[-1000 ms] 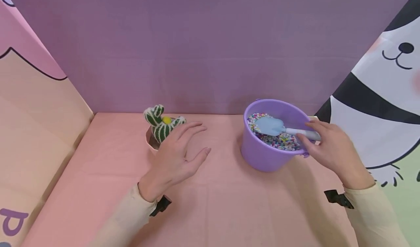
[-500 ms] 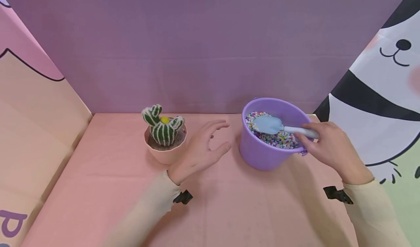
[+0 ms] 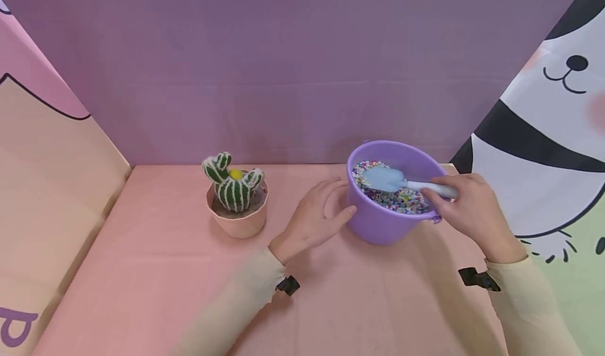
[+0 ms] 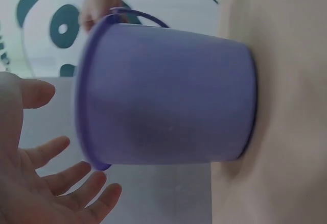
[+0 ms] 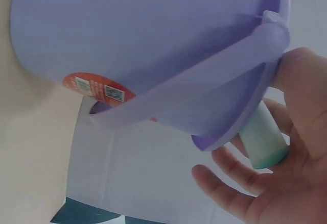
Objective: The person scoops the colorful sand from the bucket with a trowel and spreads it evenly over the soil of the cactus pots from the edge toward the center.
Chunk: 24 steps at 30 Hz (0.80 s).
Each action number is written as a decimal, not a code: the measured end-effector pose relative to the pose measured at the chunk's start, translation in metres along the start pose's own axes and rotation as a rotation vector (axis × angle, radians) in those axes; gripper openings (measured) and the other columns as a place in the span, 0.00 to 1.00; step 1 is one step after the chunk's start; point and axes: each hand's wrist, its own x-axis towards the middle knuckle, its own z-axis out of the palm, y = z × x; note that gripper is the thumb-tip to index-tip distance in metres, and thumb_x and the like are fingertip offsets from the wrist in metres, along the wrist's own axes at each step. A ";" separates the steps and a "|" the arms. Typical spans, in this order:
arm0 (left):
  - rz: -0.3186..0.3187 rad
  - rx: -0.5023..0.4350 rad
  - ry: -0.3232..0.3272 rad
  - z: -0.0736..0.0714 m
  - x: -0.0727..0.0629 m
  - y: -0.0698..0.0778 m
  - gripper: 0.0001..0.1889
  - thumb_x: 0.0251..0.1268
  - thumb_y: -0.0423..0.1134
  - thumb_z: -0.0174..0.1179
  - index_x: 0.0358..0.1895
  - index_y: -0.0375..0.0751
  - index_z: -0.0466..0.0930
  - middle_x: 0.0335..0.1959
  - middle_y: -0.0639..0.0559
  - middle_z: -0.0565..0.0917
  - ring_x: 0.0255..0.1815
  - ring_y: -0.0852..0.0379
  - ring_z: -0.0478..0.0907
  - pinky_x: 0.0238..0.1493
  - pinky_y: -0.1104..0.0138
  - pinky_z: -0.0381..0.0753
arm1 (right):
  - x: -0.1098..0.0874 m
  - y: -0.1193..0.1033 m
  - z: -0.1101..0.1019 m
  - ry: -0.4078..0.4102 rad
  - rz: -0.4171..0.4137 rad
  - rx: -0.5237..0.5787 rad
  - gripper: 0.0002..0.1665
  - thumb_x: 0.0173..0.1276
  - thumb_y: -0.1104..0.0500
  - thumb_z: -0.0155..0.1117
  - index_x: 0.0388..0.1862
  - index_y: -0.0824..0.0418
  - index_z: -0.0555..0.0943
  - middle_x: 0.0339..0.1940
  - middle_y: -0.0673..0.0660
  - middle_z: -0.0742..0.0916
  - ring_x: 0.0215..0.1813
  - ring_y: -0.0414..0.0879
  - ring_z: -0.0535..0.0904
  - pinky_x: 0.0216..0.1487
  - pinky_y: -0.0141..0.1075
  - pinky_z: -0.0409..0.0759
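A purple bucket [image 3: 383,224] stands upright, with small multicoloured beads [image 3: 402,201] inside. Across its mouth lies a toy shovel [image 3: 385,179] with a light blue blade over the beads and a white handle reaching past the right rim. My right hand [image 3: 472,206] holds that handle between thumb and fingers; in the right wrist view the handle end [image 5: 263,140] shows among the fingers, right at the rim. My left hand [image 3: 316,214] is at the bucket's left side, fingers spread. In the left wrist view its fingertips [image 4: 79,170] are close to the rim.
A knitted cactus [image 3: 235,193] with a yellow flower sits in a pale pink pot [image 3: 241,226] left of my left hand. The bucket's carrying handle [image 5: 194,78] hangs down its right side. A purple wall [image 3: 302,83] rises behind the pink tabletop [image 3: 165,282].
My left hand has moved right, from in front of the cactus to the bucket's left side. The right hand, shovel and bucket have barely moved.
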 end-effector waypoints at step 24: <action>-0.082 -0.126 0.028 0.031 0.025 0.002 0.46 0.70 0.61 0.67 0.85 0.51 0.58 0.82 0.54 0.69 0.78 0.52 0.72 0.76 0.47 0.75 | -0.003 -0.005 0.008 0.060 0.048 0.049 0.18 0.64 0.56 0.79 0.49 0.64 0.91 0.42 0.69 0.92 0.52 0.65 0.77 0.49 0.55 0.68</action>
